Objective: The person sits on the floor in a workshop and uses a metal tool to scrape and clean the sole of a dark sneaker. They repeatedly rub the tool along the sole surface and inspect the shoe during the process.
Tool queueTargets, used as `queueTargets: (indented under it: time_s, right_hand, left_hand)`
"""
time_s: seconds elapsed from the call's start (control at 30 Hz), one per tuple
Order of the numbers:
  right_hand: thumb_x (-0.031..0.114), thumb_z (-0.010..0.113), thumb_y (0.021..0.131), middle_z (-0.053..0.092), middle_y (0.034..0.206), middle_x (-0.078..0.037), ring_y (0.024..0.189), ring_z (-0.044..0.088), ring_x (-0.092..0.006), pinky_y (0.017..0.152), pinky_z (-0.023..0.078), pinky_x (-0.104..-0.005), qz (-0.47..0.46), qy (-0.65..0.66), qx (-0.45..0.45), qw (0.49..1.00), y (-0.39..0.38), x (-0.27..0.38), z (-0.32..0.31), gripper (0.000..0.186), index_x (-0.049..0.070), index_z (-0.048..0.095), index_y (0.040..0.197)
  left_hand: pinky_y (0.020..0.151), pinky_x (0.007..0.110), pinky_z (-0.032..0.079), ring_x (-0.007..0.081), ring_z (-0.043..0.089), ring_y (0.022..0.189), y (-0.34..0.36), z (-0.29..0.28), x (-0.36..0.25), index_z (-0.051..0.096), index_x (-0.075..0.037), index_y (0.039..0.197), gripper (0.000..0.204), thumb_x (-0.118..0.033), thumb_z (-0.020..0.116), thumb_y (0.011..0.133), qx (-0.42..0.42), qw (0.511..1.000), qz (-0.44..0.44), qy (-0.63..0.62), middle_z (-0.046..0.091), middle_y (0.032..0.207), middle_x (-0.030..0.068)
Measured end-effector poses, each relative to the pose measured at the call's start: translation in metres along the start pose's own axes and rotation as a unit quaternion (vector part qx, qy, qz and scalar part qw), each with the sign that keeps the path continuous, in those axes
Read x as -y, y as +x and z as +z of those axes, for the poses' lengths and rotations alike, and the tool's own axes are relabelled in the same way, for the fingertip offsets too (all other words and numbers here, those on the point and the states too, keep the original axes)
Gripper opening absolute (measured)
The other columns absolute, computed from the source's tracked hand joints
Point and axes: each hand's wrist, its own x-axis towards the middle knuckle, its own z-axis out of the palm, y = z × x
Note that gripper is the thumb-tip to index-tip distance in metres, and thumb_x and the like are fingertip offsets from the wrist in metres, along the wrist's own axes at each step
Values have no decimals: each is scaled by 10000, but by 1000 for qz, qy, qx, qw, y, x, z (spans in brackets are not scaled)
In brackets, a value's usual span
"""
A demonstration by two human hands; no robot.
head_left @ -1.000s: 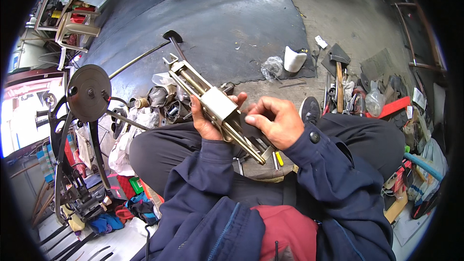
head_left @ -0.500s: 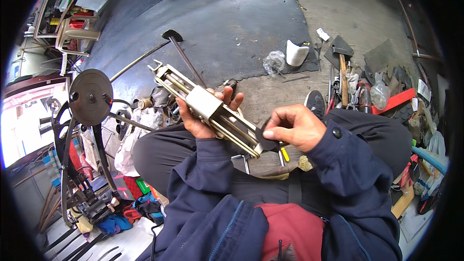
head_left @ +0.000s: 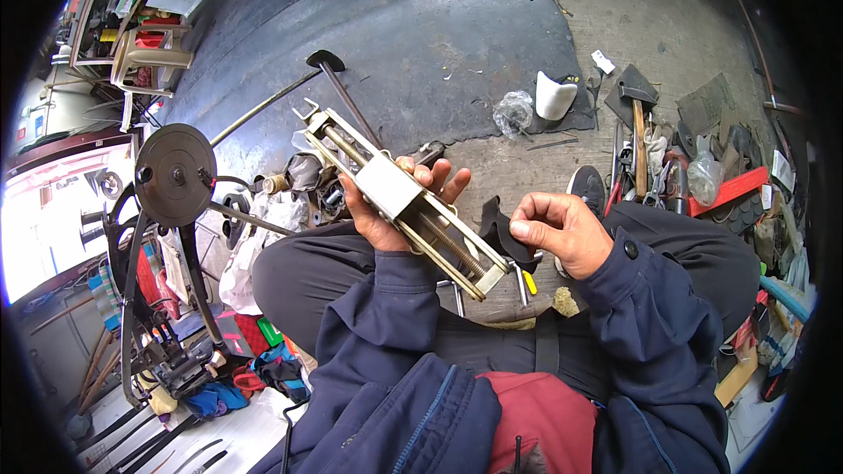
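Note:
My left hand (head_left: 373, 224) grips a long pale metal frame (head_left: 394, 185) from beneath, its fingertips showing past the far side. The frame lies diagonally, with a threaded rod along its middle and a hook at its upper end. Pinched between my right thumb and fingers is a bent, flexible black piece (head_left: 497, 230); my right hand (head_left: 558, 232) holds it just to the right of the frame's lower end. Below my hands, a yellow-handled tool (head_left: 529, 282) and some steel tools lie on the floor between my crossed legs.
A black stand with a round disc (head_left: 174, 175) is at my left. Ahead, a dark mat (head_left: 421, 26) carries a white molded piece (head_left: 555, 96) and crumpled plastic (head_left: 514, 114). A hammer (head_left: 639, 144) and clutter lie right. Bags (head_left: 241, 272) and a plastic chair (head_left: 145, 57) are left.
My right hand has moved right, drawing the black piece out from over the frame to beside it. The frame, still in my left hand, shifted left and then back right.

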Motion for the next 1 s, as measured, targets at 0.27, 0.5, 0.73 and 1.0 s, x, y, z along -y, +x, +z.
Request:
queueTargets:
  time_s: [0.27,0.5,0.73,1.0]
  right_hand:
    - [203,752,945,626,842,51,741,548,-31,678,444,-218,9,27,18,999,3,0,10,169,66,654,952]
    - [216,768,938,641,849,48,767,566,-36,696,457,-223,42,23,49,998,6,-6,11,184,74,650,932]
    - [225,766,940,676,871,14,780,600,-55,694,480,-241,16,32,39,999,16,-21,7,207,57,646,933]
    - [214,766,940,651,845,35,767,576,-44,671,459,-234,13,22,15,1000,20,-23,10,197,63,638,928]
  left_hand:
    - [1106,605,427,368,645,1170,-1,-2,0,663,10,1074,831,-784,503,889,-15,1000,6,14,713,986,164]
    - [1087,599,448,370,666,1134,-4,-1,2,677,6,1061,805,-763,494,909,-42,999,-6,28,716,972,163]
    - [951,600,540,408,724,959,-4,4,10,725,-11,943,771,-756,528,899,-183,982,3,43,730,850,182]
    - [995,592,516,378,718,984,-4,6,12,706,0,916,794,-768,501,898,-172,982,-27,74,730,860,145]
